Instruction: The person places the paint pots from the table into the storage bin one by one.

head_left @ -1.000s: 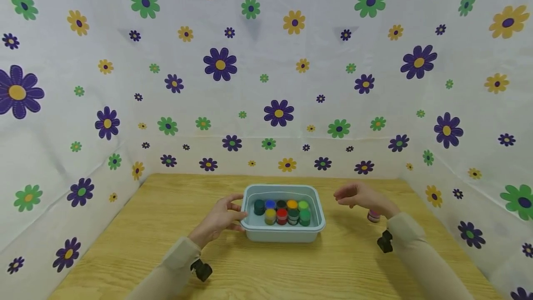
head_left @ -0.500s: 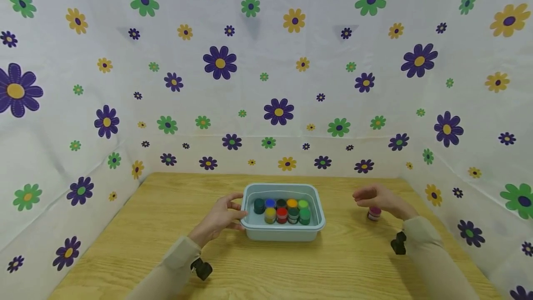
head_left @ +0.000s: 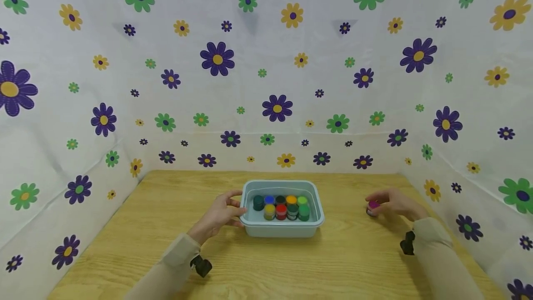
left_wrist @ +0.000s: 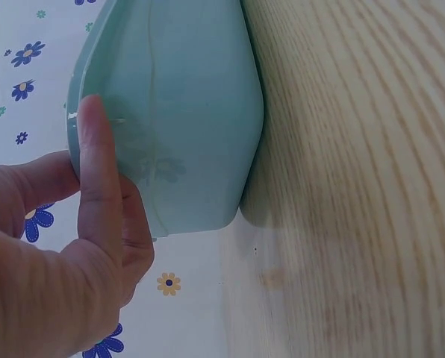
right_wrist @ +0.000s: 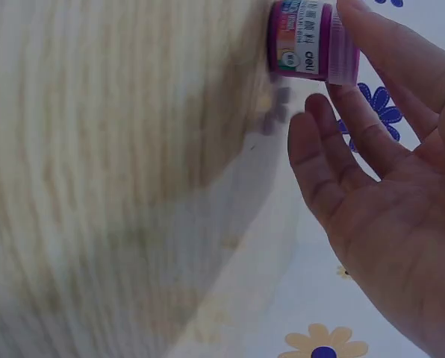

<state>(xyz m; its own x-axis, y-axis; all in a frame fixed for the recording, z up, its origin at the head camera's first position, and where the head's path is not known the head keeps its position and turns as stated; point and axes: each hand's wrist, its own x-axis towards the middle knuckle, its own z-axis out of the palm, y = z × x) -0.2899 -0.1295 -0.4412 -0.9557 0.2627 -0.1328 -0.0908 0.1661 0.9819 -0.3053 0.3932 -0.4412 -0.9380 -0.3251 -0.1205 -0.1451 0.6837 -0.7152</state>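
A light blue plastic tub (head_left: 281,231) stands mid-table, with several small paint jars (head_left: 281,212) in it, their lids red, yellow, blue, orange, black and greens. My left hand (head_left: 218,214) holds its left rim; in the left wrist view the fingers (left_wrist: 99,164) lie along the wall at the rim. Off to the right is a magenta paint jar (head_left: 372,208) with a printed label. My right hand (head_left: 393,203) pinches this jar by its lid, between thumb and forefinger. The other fingers (right_wrist: 308,149) spread below the lid in the right wrist view.
The wood-grain table (head_left: 266,267) runs back to a white flower-print cloth (head_left: 275,78), which also hangs along both sides. Black wrist cameras (head_left: 201,266) sit at both cuffs.
My right hand has moved right, from beside the tub to the magenta paint jar, and its fingers have closed on the lid. The left hand has stayed at the tub's rim.
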